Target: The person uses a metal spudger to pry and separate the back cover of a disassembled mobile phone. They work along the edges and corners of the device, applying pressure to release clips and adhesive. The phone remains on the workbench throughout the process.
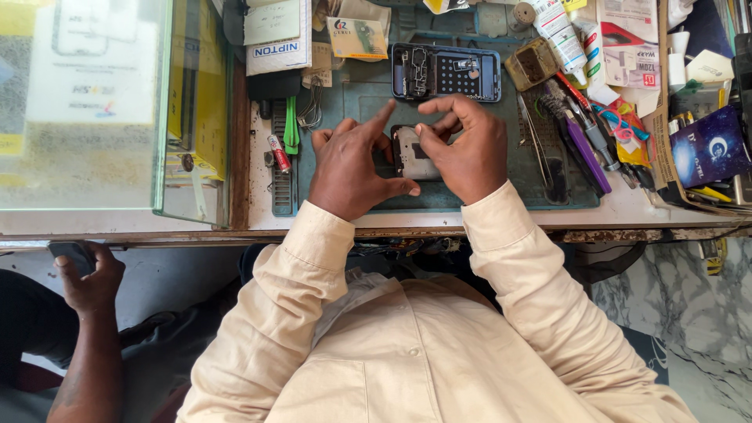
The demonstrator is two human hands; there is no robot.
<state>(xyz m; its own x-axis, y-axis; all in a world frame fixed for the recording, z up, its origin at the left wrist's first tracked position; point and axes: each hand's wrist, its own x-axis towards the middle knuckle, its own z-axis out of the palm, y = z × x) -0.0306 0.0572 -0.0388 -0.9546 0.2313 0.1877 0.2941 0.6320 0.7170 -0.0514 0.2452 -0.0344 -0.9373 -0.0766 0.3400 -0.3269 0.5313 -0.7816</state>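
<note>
A small grey phone part [409, 153] is being pinched upright on the dark mat [352, 102] between the closed fingers of the right hand [464, 149] and the left hand [354, 166], its long axis being kept pointed away along the counter [627, 210].

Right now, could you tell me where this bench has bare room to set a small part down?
The dark green work mat is bare between the opened blue phone frame and the left hand; a thin white bench strip is also free. The right side is crowded with purple-handled tools, and the right hand covers the small grey phone part.
</note>
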